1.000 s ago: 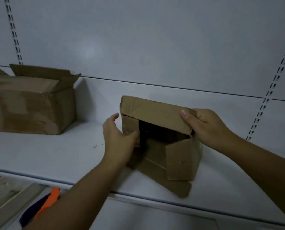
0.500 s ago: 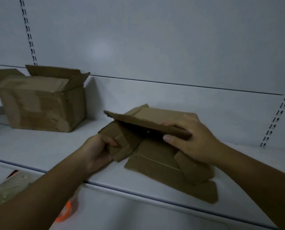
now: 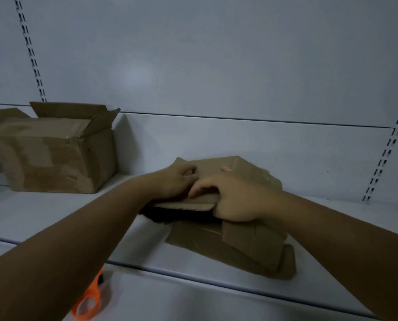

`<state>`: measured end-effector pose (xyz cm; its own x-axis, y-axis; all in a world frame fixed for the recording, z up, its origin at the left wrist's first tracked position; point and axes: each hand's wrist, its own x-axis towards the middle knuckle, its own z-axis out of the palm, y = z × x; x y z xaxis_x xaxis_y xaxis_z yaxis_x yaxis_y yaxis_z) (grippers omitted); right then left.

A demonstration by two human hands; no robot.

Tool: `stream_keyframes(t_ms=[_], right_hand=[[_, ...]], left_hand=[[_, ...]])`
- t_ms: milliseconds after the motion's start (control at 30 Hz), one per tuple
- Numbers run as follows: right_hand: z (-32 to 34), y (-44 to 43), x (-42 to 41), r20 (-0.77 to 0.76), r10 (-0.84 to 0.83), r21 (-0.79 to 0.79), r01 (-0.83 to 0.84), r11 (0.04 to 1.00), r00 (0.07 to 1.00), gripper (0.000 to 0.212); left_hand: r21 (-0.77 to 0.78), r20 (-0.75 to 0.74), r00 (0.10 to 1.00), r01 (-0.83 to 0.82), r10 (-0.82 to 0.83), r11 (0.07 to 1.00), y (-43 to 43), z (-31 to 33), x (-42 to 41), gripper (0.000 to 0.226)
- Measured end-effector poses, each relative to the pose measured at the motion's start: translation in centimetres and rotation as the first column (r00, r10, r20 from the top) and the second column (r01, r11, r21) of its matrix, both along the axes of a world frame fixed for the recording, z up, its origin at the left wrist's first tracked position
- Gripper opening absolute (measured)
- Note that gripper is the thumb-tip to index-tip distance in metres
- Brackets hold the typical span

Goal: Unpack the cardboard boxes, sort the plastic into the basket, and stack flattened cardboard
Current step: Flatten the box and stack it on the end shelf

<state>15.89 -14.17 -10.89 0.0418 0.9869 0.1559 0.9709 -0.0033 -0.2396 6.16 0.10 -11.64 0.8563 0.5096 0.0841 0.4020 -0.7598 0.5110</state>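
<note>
Under both sets of fingers, on the white metal shelf (image 3: pixel 54 216), lies the crushed brown cardboard box (image 3: pixel 251 242), pressed nearly flat. Both bare forearms reach forward from the near edge and meet over its top panel. The left hand (image 3: pixel 178 181) rests on that panel with its fingers (image 3: pixel 189 171) curled in; whether they pinch the card or only bear on it cannot be told. The right hand (image 3: pixel 237 200) lies just beside it, touching it, its fingers (image 3: pixel 202 185) close together and pointing left along the panel while the hand wraps over the panel's near edge and grips it. Below the right fingers a creased side wall and a loose flap splay toward the shelf's front lip. Well to the left of the left fingers stands an open brown cardboard box (image 3: pixel 54 156), upright, flaps raised. Below the left forearm, off the shelf, shows an orange plastic loop handle (image 3: pixel 87 304)
</note>
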Motion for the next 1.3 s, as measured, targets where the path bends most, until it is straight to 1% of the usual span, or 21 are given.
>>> stream_keyframes(t_ms=[100,167,233,267,300,333,400,467,567,667,700,767,833,967,1033,1067,1100,1167,1233,1267,1300], right_hand=[[0.5,-2.1,1.7,-0.091,0.063,-0.097,-0.072,0.993,0.994,0.051],[1.1,-3.9,3.0,-0.248,0.099,-0.177,-0.146,0.973,0.964,0.046],[2.1,-5.2,4.4,-0.493,0.108,-0.013,-0.131,0.991,0.863,0.032],[2.4,-5.4,5.8,-0.554,0.075,0.119,-0.01,0.993,0.829,0.026],[2.4,-5.4,7.5,-0.535,0.001,0.211,0.133,0.968,0.845,0.022],[2.2,-5.3,9.1,-0.436,-0.13,0.243,0.256,0.936,0.89,0.021],[1.0,-5.2,11.4,-0.334,-0.301,0.154,0.367,0.917,0.893,0.025],[-0.5,-5.3,12.2,-0.489,-0.298,0.009,0.347,0.938,0.82,0.03],[-1.2,-6.1,12.1,-0.652,-0.277,-0.049,0.326,0.944,0.706,0.046],[-1.0,-7.3,12.6,-0.83,-0.261,-0.148,0.258,0.955,0.493,0.054],[-1.2,-7.8,12.7,-0.851,-0.251,-0.157,0.232,0.96,0.461,0.053],[-1.9,-8.7,13.1,-0.831,-0.23,-0.122,0.239,0.963,0.507,0.054],[-2.6,-9.5,13.2,-0.841,-0.189,-0.057,0.264,0.963,0.507,0.063],[-3.1,-10.5,13.4,-0.882,-0.108,0.025,0.276,0.961,0.458,0.086],[-2.9,-10.6,12.8,-0.895,-0.083,0.052,0.288,0.956,0.438,0.072],[-2.8,-10.6,12.1,-0.886,-0.058,0.086,0.284,0.955,0.461,0.059],[-2.6,-10.7,11.1,-0.863,-0.023,0.122,0.253,0.96,0.505,0.05],[-2.9,-11.1,9.4,-0.78,0.08,0.189,0.113,0.975,0.62,0.039],[-3.2,-11.6,8.3,-0.653,0.174,0.175,-0.077,0.982,0.737,0.022],[-3.3,-11.7,8.4,-0.594,0.207,0.181,-0.122,0.976,0.777,0.015],[-3.3,-11.5,9.1,-0.547,0.21,0.239,-0.089,0.967,0.81,0.01]], left_hand=[[0.287,-0.223,0.975,0.084,-0.018,0.954,0.1,-2.2,1.9,0.054],[0.342,-0.252,0.968,0.107,-0.018,0.933,0.2,-3.4,2.2,0.08],[0.28,-0.161,0.987,0.036,0.01,0.959,0.2,-4.0,2.2,0.09],[0.264,-0.135,0.991,0.035,0.001,0.964,0.2,-4.3,2.1,0.084],[0.242,-0.118,0.993,0.044,-0.016,0.969,0.3,-4.5,1.9,0.076],[0.207,-0.096,0.994,0.064,-0.045,0.976,0.4,-4.6,1.6,0.071],[0.176,-0.044,0.995,0.1,-0.094,0.979,0.5,-5.4,1.0,0.072],[0.191,0.007,0.992,0.125,-0.128,0.974,0.2,-5.7,0.6,0.071],[0.166,0.046,0.981,0.178,-0.188,0.97,-0.6,-5.2,0.5,0.058],[0.236,0.038,0.961,0.259,-0.275,0.937,-1.5,-4.5,1.0,0.053],[0.292,0.027,0.949,0.292,-0.313,0.911,-1.8,-4.3,1.5,0.053],[0.4,-0.019,0.932,0.339,-0.362,0.852,-2.2,-4.1,2.8,0.051],[0.462,-0.095,0.926,0.365,-0.365,0.808,-2.3,-3.7,3.8,0.05],[0.454,-0.221,0.943,0.324,-0.247,0.83,-3.9,-1.1,5.0,0.052],[0.331,-0.295,0.949,0.215,-0.116,0.919,-4.9,0.4,5.8,0.057],[0.205,-0.297,0.952,0.143,-0.078,0.968,-5.6,1.3,6.3,0.059],[0.052,-0.278,0.958,0.085,-0.068,0.995,-6.0,2.1,6.9,0.064],[-0.183,-0.274,0.96,0.006,-0.057,0.983,-7.0,2.9,7.8,0.074],[-0.196,-0.337,0.932,0.066,-0.13,0.978,-8.2,2.4,8.3,0.075],[-0.157,-0.358,0.915,0.136,-0.185,0.978,-8.8,1.6,8.6,0.075],[-0.125,-0.351,0.909,0.192,-0.224,0.973,-9.1,0.7,8.7,0.075]])
